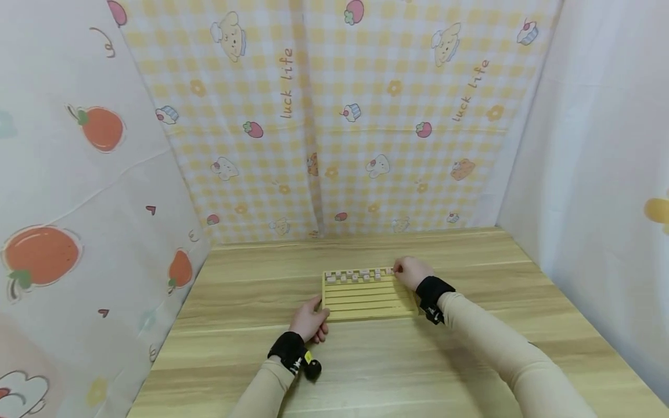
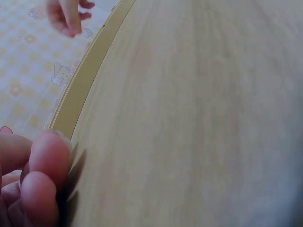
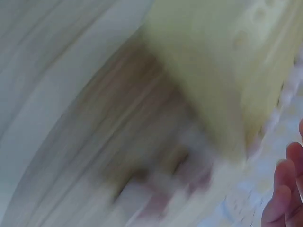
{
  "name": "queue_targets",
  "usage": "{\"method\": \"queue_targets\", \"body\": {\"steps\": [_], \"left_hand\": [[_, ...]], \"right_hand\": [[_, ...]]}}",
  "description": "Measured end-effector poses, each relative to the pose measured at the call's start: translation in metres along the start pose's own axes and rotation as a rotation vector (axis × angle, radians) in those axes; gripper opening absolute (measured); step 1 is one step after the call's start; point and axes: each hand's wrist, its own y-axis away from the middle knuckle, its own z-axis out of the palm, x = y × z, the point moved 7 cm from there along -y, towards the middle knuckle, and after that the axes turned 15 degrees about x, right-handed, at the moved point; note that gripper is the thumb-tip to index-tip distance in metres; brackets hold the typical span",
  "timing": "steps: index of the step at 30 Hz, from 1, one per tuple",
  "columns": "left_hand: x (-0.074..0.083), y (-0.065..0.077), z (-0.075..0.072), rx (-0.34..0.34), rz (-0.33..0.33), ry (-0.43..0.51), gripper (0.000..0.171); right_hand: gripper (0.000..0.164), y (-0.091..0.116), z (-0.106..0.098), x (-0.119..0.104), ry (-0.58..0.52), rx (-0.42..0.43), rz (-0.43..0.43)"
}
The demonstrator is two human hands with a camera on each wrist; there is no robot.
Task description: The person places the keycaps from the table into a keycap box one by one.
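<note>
A shallow yellow rack with long parallel grooves lies on the table. Small pale keycap-like blocks fill part of its two back rows; in the right wrist view, a few blurred white-and-pink blocks show. My left hand holds the rack's front left corner, its fingertips against the front edge. Over the back right corner is my right hand, beside the last block of the back row. Its fingers are loosely bent, with nothing visible between them.
The wood-grain table reaches forward to a yellow checked cloth. White printed cloths hang on the left and right. Black straps with small cameras circle both wrists.
</note>
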Motion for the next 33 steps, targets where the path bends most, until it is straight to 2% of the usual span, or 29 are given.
{"method": "queue_targets", "body": {"steps": [3, 8, 11, 13, 21, 23, 26, 28, 33], "left_hand": [[-0.001, 0.0, -0.004, 0.01, 0.001, -0.004, 0.061], [-0.001, 0.002, -0.008, 0.018, 0.001, -0.013, 0.061], [-0.002, 0.003, -0.01, 0.024, -0.002, -0.016, 0.061], [-0.001, 0.003, -0.011, 0.029, 0.001, -0.015, 0.06], [0.0, 0.006, -0.005, 0.019, 0.01, -0.014, 0.06], [0.001, 0.007, -0.003, 0.016, 0.015, -0.014, 0.06], [0.003, 0.008, -0.001, 0.014, 0.018, -0.011, 0.06], [0.004, 0.008, -0.001, 0.013, 0.021, -0.011, 0.06], [0.007, 0.007, -0.001, 0.012, 0.022, -0.008, 0.061]], "right_hand": [[0.017, 0.005, -0.008, 0.012, -0.024, -0.033, 0.012], [0.018, 0.016, -0.01, 0.029, -0.047, -0.082, -0.058], [0.018, 0.023, -0.006, 0.036, -0.059, -0.127, -0.035], [0.017, 0.026, -0.003, 0.039, -0.061, -0.153, 0.015], [0.008, 0.038, 0.003, 0.041, 0.023, -0.043, -0.03], [0.008, 0.039, 0.003, 0.042, 0.016, -0.038, -0.012], [0.01, 0.038, -0.002, 0.044, -0.089, -0.054, 0.085], [0.02, 0.034, -0.01, 0.041, -0.218, -0.063, 0.141], [0.044, 0.02, -0.027, 0.036, -0.7, -0.12, 0.326]]}}
